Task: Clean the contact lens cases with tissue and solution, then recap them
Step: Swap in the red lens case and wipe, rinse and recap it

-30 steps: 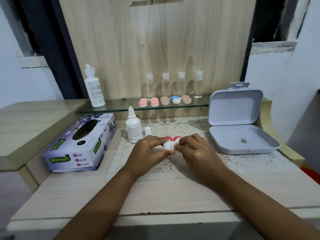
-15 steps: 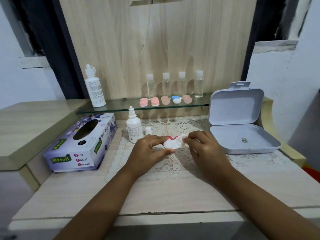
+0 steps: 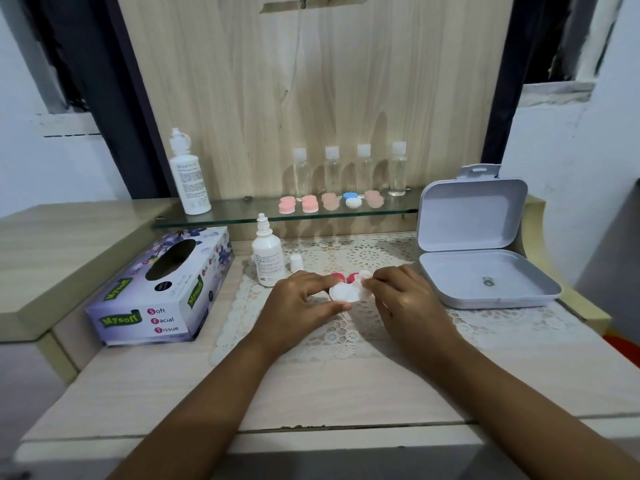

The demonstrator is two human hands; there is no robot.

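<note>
On the pale wooden table (image 3: 346, 393), partly covered by a lace mat (image 3: 502, 323), an open grey box (image 3: 485, 244) is set at the right and a tissue box (image 3: 162, 289) at the left, on which "Mysoft" and "Soft Facial Tissue" can be read. A tall white bottle (image 3: 189, 181) is stood on the glass shelf (image 3: 242, 214) behind, with four clear bottles and a row of capped lens cases (image 3: 330, 201). Its print is too small to be read, as is that on the smaller solution bottle (image 3: 267, 254) on the mat, beside which a little white cap (image 3: 296, 263) is stood. In front of these, the white lens case (image 3: 343, 293) is held low over the mat, pinched at its left side between thumb and forefinger of the left hand (image 3: 301, 301). A small wad of tissue (image 3: 363, 277) is pinched in the fingertips of the right hand (image 3: 405, 299) and brought against the case's right end. Two red caps (image 3: 336, 277) are lying just behind. The wiping step is judged to be in hand. Next, the wad would need to be worked round inside each well, and the red caps then screwed back on.
</note>
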